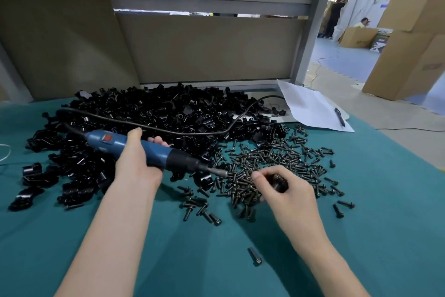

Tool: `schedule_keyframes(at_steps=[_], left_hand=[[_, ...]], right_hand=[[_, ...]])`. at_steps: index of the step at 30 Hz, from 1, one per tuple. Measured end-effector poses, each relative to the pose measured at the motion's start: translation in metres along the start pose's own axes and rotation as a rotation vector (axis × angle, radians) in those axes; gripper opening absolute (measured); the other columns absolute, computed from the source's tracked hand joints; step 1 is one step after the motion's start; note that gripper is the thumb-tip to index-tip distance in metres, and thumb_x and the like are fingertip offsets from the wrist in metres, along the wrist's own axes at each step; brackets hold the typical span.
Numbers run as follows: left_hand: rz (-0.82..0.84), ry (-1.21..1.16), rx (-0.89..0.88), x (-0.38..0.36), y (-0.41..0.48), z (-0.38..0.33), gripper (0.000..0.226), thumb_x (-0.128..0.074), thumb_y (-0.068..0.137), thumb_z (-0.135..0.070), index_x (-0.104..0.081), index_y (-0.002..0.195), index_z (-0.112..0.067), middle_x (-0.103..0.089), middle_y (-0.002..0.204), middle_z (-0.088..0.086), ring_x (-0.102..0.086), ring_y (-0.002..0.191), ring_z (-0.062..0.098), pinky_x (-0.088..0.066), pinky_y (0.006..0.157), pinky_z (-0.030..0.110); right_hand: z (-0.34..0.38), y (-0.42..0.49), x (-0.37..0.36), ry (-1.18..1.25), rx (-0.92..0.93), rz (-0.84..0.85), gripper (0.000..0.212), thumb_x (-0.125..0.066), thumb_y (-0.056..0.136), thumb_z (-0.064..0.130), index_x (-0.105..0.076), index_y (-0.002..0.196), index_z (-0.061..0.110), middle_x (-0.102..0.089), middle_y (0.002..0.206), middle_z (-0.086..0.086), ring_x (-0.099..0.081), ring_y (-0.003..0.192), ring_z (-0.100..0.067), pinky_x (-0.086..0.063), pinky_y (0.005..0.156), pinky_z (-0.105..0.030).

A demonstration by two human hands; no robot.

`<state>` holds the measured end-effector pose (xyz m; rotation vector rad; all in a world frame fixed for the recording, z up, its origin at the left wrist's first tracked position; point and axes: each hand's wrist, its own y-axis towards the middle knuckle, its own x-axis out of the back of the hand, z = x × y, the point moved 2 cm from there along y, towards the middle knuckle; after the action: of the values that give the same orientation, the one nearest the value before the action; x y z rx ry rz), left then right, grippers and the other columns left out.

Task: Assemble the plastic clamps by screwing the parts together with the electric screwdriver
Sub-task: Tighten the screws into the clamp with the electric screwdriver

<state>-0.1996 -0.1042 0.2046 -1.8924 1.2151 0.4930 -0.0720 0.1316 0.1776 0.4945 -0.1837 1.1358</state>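
1. Lone screw (254, 256) lies nearest on the teal desk (36, 236).
2. Right hand (286, 193) on the screw pile (277, 159); grip curled round a dark part (279, 182), blurred.
3. Left hand (136, 161): grip wrapped round the electric screwdriver (156, 153), bit touching the screws.
4. Far: heap of black clamp parts (144, 113).

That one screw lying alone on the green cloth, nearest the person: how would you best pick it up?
Take the lone screw by its shank, coming straight down and pinching across its width. It lies flat on the cloth, apart from the screw pile, so both long sides are free. The wider head seems to point toward the person.
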Motion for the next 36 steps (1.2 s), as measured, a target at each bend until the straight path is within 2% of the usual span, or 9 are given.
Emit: schedule_keyframes(at_steps=[2,5,7,12,18,23,26,30,36], left_hand=[[0.043,0.010,-0.010,0.000,-0.002,-0.003,0.020,-0.069,0.093,-0.021,-0.052,0.096,-0.011,-0.059,0.066,-0.002,-0.059,0.044,0.010,-0.054,0.052,0.024],[0.139,0.017,-0.020,-0.009,-0.011,0.003,0.020,-0.070,0.090,-0.017,-0.052,0.085,-0.014,-0.057,0.057,-0.004,-0.056,0.046,0.010,-0.053,0.054,0.024],[0.195,0.042,-0.047,-0.016,-0.017,0.008,0.020,-0.072,0.088,-0.017,-0.053,0.082,-0.015,-0.057,0.058,-0.004,-0.055,0.047,0.010,-0.053,0.053,0.024],[0.285,0.058,-0.094,-0.025,-0.026,0.018,0.020,-0.072,0.088,-0.019,-0.054,0.082,-0.015,-0.058,0.061,-0.003,-0.054,0.048,0.011,-0.051,0.052,0.025],[0.301,0.064,-0.108,-0.026,-0.029,0.019,0.020,-0.072,0.089,-0.019,-0.054,0.081,-0.014,-0.058,0.061,-0.003,-0.054,0.048,0.011,-0.051,0.051,0.026],[0.270,0.053,-0.098,-0.023,-0.026,0.018,0.022,-0.073,0.089,-0.022,-0.054,0.080,-0.015,-0.057,0.060,-0.003,-0.055,0.048,0.011,-0.052,0.051,0.026],[0.271,0.079,-0.092,-0.023,-0.025,0.019,0.022,-0.073,0.089,-0.022,-0.054,0.080,-0.015,-0.057,0.060,-0.003,-0.055,0.048,0.012,-0.052,0.052,0.026],[0.277,0.110,-0.086,-0.023,-0.024,0.020,0.021,-0.072,0.089,-0.022,-0.054,0.083,-0.014,-0.058,0.061,-0.003,-0.055,0.048,0.012,-0.052,0.052,0.026],[0.294,0.111,-0.080,-0.021,-0.022,0.022,0.016,-0.070,0.091,-0.020,-0.055,0.089,-0.014,-0.064,0.070,-0.001,-0.058,0.053,0.011,-0.052,0.054,0.026]], right_hand=[[0.002,0.001,-0.004,0.379,-0.245,0.133,0.024,-0.068,0.096,0.039,-0.077,0.081,0.022,-0.078,0.086,0.000,-0.059,0.053,-0.010,-0.041,0.042,-0.020],[0.006,-0.002,-0.014,0.534,-0.374,0.319,0.029,-0.065,0.099,0.034,-0.078,0.075,0.023,-0.079,0.099,-0.007,-0.060,0.057,-0.013,-0.040,0.039,-0.022],[0.006,-0.004,-0.018,0.539,-0.398,0.362,0.029,-0.065,0.099,0.030,-0.077,0.074,0.026,-0.078,0.093,-0.007,-0.059,0.057,-0.014,-0.040,0.040,-0.021],[0.003,-0.003,-0.021,0.518,-0.423,0.326,0.026,-0.064,0.098,0.018,-0.078,0.076,0.021,-0.070,0.077,-0.003,-0.059,0.056,-0.016,-0.042,0.041,-0.023],[0.001,-0.003,-0.021,0.495,-0.420,0.312,0.023,-0.062,0.098,0.016,-0.080,0.085,0.020,-0.071,0.078,-0.004,-0.059,0.057,-0.016,-0.042,0.041,-0.024],[0.002,-0.004,-0.022,0.471,-0.380,0.377,0.024,-0.060,0.099,0.016,-0.080,0.088,0.021,-0.078,0.091,-0.011,-0.059,0.057,-0.014,-0.042,0.042,-0.022],[0.001,-0.004,-0.023,0.449,-0.357,0.391,0.021,-0.061,0.099,0.016,-0.080,0.090,0.021,-0.078,0.092,-0.011,-0.060,0.058,-0.014,-0.043,0.042,-0.022],[0.002,-0.006,-0.024,0.372,-0.297,0.375,0.016,-0.064,0.090,0.030,-0.079,0.089,0.027,-0.079,0.092,-0.006,-0.061,0.058,-0.014,-0.043,0.043,-0.023],[0.003,-0.009,-0.023,0.323,-0.236,0.324,0.021,-0.062,0.100,0.022,-0.077,0.087,0.029,-0.079,0.088,-0.004,-0.061,0.055,-0.015,-0.044,0.044,-0.023]])
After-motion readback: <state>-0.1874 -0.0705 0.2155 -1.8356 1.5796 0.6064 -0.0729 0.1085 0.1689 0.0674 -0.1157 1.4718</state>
